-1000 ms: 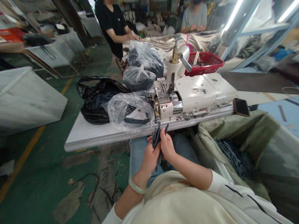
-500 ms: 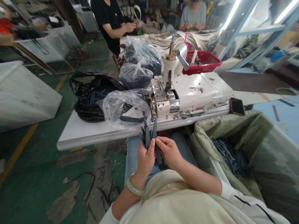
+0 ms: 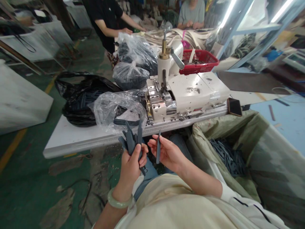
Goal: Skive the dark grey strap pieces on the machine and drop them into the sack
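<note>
My left hand is closed round a bunch of dark blue-grey strips, whose ends fan out above the fingers. In my right hand a single strip of the same colour is pinched upright between thumb and fingers, apart from the bunch. Both hands are over my lap, in front of the table edge. Just beyond them stands a white machine with a metal head. A clear plastic bag lies left of it, with a few strips by its opening.
An open black bag of strips sits at the table's left, and tied clear bags stand behind. To my right is a lined bin holding loose strips. A red basket and a phone are near the machine. Two people work beyond.
My hands have moved apart; the right one now holds one strip away from the bunch. My left hand has shifted left with the bunch. The view has turned slightly right.
</note>
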Demonstrator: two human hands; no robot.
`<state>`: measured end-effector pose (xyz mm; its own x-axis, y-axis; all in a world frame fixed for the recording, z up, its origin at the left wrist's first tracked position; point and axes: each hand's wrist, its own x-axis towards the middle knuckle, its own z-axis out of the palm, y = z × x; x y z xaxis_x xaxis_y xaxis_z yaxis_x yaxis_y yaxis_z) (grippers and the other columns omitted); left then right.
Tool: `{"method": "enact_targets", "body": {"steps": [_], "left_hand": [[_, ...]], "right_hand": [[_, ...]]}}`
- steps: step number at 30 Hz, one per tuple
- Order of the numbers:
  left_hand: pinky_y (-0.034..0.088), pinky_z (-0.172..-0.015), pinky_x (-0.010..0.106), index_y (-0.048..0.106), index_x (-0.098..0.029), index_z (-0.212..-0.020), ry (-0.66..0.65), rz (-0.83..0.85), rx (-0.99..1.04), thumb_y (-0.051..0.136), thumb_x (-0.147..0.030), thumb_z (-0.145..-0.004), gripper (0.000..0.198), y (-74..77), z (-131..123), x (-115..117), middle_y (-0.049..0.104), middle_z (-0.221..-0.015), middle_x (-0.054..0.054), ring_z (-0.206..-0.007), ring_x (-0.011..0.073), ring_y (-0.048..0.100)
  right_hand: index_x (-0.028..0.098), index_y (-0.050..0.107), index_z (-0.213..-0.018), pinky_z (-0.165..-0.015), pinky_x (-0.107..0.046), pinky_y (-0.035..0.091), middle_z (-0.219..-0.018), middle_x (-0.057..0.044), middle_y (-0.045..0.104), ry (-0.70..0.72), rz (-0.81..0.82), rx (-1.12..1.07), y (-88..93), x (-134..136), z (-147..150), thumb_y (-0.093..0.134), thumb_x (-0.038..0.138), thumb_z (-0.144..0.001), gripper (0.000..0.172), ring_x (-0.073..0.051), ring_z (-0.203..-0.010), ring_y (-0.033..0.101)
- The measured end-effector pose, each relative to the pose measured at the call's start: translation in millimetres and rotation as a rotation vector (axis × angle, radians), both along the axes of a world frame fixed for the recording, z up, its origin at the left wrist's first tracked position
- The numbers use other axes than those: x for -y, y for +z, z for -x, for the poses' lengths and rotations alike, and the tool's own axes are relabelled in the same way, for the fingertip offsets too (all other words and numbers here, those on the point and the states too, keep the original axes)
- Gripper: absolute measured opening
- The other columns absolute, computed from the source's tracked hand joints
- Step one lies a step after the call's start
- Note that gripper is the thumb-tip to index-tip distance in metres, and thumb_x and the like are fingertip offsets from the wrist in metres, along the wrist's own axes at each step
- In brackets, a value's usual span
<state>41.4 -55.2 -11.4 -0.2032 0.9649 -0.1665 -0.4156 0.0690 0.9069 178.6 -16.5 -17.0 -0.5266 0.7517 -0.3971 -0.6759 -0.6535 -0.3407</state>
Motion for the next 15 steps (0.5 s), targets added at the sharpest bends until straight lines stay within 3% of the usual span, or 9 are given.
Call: {"method": "enact_targets", "body": {"steps": [2,4,9,15], "left_hand": [[0.024,-0.034,0.013,0.063,-0.017,-0.083,-0.037,0.005,0.032,0.06,-0.034,-0.087,0.018,2.1,-2,1,0.057,-0.067,-0.002,-0.036,0.0008,0.034],[0.024,-0.033,0.013,0.063,-0.017,-0.082,-0.054,0.011,0.047,0.061,-0.034,-0.085,0.018,3.3,-4,3,0.059,-0.071,-0.001,-0.037,0.0004,0.034],[0.025,-0.034,0.012,0.063,-0.017,-0.081,-0.084,0.039,0.05,0.062,-0.033,-0.085,0.017,-0.3,-4,4,0.062,-0.073,0.0,-0.038,0.0003,0.034],[0.026,-0.034,0.012,0.062,-0.016,-0.08,-0.059,0.065,0.034,0.063,-0.034,-0.084,0.019,-1.7,-4,2,0.062,-0.074,0.0,-0.037,0.0003,0.035]], "right_hand": [[0.017,0.067,-0.102,-0.065,-0.019,0.055,-0.071,0.0,0.07,0.018,0.026,-0.051,0.0,-2,-4,0.059,0.028,-0.091,0.018,-0.01,-0.068,0.068],[0.017,0.065,-0.104,-0.063,-0.018,0.055,-0.064,0.002,0.064,0.015,0.039,-0.094,1.8,-5,-8,0.053,0.025,-0.094,0.018,-0.01,-0.067,0.068],[0.016,0.058,-0.116,-0.086,-0.026,0.055,-0.076,-0.002,0.067,-0.04,0.077,-0.127,11.2,-10,-13,0.039,0.019,-0.098,0.026,-0.014,-0.097,0.068],[0.016,0.058,-0.117,-0.093,-0.029,0.051,-0.095,-0.006,0.071,0.021,0.105,-0.178,15.3,-11,-17,0.037,0.026,-0.099,0.03,-0.015,-0.105,0.064]]}}
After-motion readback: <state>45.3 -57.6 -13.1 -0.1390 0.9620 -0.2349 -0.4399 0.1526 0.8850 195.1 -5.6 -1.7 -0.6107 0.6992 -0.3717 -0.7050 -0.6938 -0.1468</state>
